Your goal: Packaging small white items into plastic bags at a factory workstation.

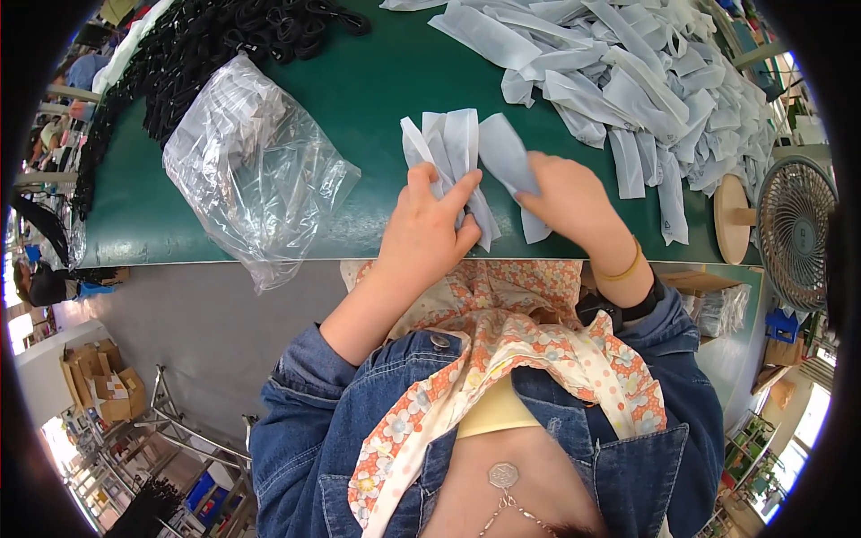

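Near the table's front edge, my left hand (425, 222) is on a small bunch of narrow frosted plastic bags (459, 134). Its fingers are bent over them, with the thumb low on their right side. Just to the right, my right hand (574, 199) pinches a single frosted plastic bag (505, 148) between thumb and fingers. That bag stands slightly apart from the bunch at its upper end and looks a little blurred. The fingertips of my right hand are partly hidden by the bag.
A large heap of similar frosted bags (646, 81) covers the far right of the green table (386, 90). A clear plastic bag (260, 170) overhangs the front edge at left, beside piled black looped straps (260, 27). A fan (796, 229) stands at right.
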Demonstrator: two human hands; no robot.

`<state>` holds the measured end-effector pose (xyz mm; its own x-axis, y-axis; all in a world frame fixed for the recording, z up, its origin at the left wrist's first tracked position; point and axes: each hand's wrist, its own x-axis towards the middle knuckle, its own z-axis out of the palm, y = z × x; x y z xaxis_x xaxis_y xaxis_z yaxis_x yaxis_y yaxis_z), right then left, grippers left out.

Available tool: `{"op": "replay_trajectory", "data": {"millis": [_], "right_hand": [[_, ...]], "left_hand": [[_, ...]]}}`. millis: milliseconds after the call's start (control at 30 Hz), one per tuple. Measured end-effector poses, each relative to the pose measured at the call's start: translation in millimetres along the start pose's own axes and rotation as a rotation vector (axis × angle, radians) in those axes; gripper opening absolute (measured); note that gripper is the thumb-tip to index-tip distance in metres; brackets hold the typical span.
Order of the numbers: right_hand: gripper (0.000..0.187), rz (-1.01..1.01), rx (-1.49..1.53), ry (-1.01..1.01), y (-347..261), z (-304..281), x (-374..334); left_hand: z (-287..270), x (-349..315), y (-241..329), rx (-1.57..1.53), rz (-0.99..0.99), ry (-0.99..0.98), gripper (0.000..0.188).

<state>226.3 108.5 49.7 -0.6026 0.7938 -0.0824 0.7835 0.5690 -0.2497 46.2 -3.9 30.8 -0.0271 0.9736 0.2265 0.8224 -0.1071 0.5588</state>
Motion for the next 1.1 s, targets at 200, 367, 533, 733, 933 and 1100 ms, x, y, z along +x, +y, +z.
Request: {"op": "replay_trajectory", "data": {"millis": [200, 367, 533, 733, 933, 1100], "right_hand": [[0.037, 0.103, 0.472, 0.06, -9, 12, 18], [0.031, 0.014, 1.09, -0.472, -15, 5, 24], [0.02, -0.021, -0.014, 0.448, 27, -18, 107], [0.018, -0.017, -0.22, 0.753, 53, -10, 138], [0.02, 0.059, 0.836, 0.423, 27, -58, 61], [0.026, 0.112, 0.427, 0.234, 18, 0, 40]], "left_hand": [[0, 0, 0, 0.048, 0.038, 0.049, 0.05], [-11, -1, 9, 0.184, -0.027, -0.057, 0.05], [-4, -3, 8, 0.235, -0.043, -0.051, 0.052], [-2, 0, 8, 0.215, -0.027, -0.02, 0.052], [-5, -6, 8, 0.221, -0.06, -0.045, 0.051], [-8, -1, 10, 0.213, -0.067, -0.092, 0.051]]}}
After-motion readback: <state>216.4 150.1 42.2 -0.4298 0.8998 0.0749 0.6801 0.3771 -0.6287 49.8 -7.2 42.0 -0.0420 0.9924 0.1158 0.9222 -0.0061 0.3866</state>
